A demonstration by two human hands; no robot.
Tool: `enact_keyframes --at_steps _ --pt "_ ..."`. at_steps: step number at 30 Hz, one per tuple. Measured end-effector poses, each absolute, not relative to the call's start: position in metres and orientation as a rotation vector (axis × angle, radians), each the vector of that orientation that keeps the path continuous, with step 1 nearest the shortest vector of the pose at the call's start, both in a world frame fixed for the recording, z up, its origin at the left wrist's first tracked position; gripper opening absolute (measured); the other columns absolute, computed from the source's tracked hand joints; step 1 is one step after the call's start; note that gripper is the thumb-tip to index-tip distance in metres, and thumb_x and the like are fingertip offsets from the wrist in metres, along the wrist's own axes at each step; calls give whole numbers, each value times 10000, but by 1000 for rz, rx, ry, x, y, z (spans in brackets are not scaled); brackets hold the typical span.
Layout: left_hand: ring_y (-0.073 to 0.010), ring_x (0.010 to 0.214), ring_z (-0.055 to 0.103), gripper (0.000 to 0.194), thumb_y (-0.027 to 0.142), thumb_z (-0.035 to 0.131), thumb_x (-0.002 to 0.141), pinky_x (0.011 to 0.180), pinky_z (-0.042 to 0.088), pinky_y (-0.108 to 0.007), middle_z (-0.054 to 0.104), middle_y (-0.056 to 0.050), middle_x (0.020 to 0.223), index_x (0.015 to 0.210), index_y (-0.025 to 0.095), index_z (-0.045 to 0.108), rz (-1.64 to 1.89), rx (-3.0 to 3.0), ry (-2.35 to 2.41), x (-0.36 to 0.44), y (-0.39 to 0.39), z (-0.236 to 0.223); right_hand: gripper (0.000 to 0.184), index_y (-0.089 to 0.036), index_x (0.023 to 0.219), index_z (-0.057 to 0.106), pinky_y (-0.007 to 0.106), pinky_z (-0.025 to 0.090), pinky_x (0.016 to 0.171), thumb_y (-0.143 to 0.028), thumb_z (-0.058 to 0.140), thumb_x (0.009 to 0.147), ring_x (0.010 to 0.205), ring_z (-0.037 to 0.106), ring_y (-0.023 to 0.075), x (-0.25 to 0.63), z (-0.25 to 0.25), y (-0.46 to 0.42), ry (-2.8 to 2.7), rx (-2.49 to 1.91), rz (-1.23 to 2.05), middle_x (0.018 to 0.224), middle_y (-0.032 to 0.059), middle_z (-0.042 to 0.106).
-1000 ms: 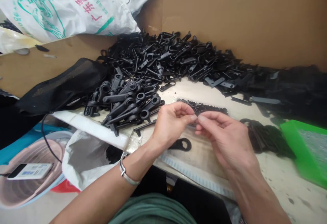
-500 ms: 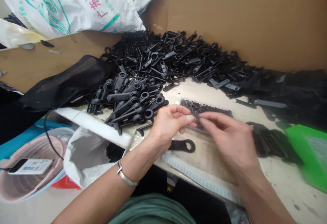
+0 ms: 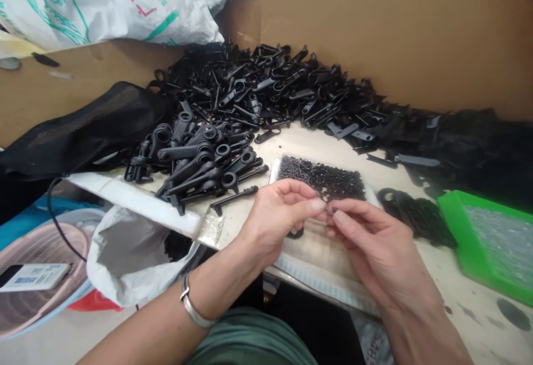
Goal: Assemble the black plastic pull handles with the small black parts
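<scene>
My left hand is closed in a pinch, thumb against forefinger; whatever lies between them is too small to make out. Almost touching it, my right hand also pinches, with a small dark piece at its thumb and forefinger tips. Just behind the fingertips is a shallow clear tray full of tiny black parts. Below my left fingers, the ring end of a flat black part shows on the table; the rest of it is hidden by my hands.
Black plastic arms with ring ends form a heap at left and a larger pile along the cardboard wall. Flat black pieces lie at right beside a green bin of clear bits. A white sack hangs open below the table edge.
The view has shifted, so the surroundings sit further left. Both hands remain pinched together; the right has turned, and a dark piece now shows at its fingertips. More of the tray is uncovered.
</scene>
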State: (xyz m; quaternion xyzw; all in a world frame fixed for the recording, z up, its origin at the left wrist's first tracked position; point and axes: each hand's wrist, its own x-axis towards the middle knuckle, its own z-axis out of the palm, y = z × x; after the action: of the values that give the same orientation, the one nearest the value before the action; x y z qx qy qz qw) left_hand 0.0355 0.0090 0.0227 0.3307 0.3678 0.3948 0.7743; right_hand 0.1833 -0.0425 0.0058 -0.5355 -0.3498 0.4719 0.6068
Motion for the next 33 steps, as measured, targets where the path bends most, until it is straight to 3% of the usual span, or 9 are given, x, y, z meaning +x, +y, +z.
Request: enact_keyframes --at_steps 7,15,19,26,33 --pt "-105 618 655 317 211 876 618 510 362 -164 694 -29 638 783 127 618 858 704 793 39 3 20 220 -234 825 786 237 589 658 -300 888 641 710 706 147 178 1 -48 -779 -1246 1014 800 29 763" --pt "-102 605 647 355 231 895 593 516 369 -168 699 -32 640 792 119 623 865 689 805 36 5 20 160 -227 787 783 210 586 618 -270 866 657 638 678 120 179 5 -50 -691 -1183 1153 755 31 753" --pt "-105 606 652 328 210 885 610 509 361 -168 690 -25 627 786 120 623 870 682 800 35 5 20 218 -234 815 796 154 578 578 -268 890 621 578 655 81 179 6 -49 -625 -1142 1207 735 8 745" --pt "-88 581 629 347 241 893 626 521 374 -171 703 -36 643 803 114 624 873 692 780 34 1 20 271 -213 814 798 125 582 587 -266 925 581 597 696 89 186 0 -53 -528 -1148 1302 742 27 765" --pt "-62 542 596 358 245 902 616 525 370 -163 703 -26 633 800 119 622 855 682 775 36 0 20 209 -209 777 787 125 572 549 -257 908 614 578 671 82 185 2 -55 -587 -1075 1332 691 13 738"
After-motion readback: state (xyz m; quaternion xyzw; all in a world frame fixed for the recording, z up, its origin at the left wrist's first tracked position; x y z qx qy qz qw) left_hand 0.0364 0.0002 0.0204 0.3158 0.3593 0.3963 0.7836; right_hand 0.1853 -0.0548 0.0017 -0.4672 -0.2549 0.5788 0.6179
